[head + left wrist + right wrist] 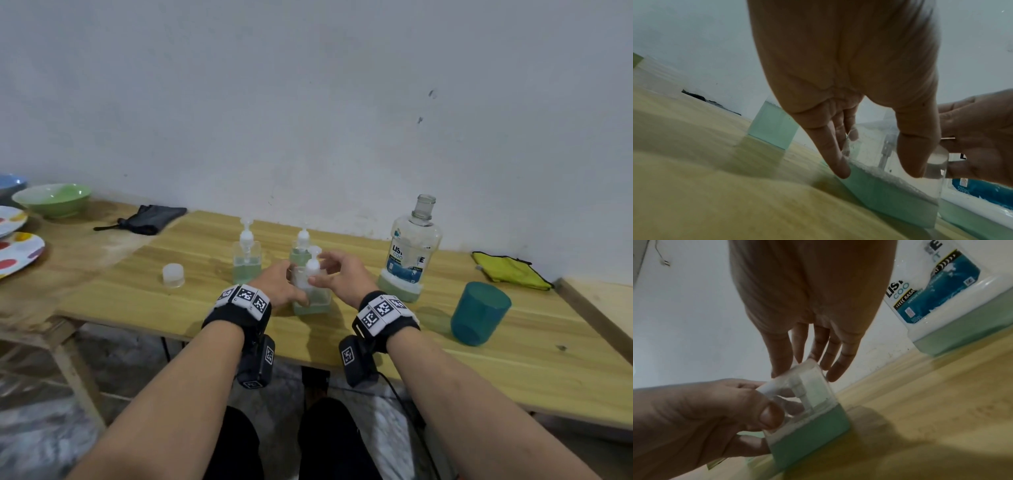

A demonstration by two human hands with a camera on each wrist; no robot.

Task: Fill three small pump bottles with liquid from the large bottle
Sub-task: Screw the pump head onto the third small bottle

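Observation:
Three small clear pump bottles with green liquid stand on the wooden table. My left hand grips the body of the front bottle, thumb on one side and fingers on the other. Over it, my right hand pinches its white pump head. The other two bottles stand just behind, pumps on. To the right, the large bottle stands uncapped, with a little green liquid at its bottom.
A white cap sits left of the bottles. Near the front edge at right stands a teal cup, with a yellow cloth behind it. A dark pouch, a green bowl and dotted plates lie far left.

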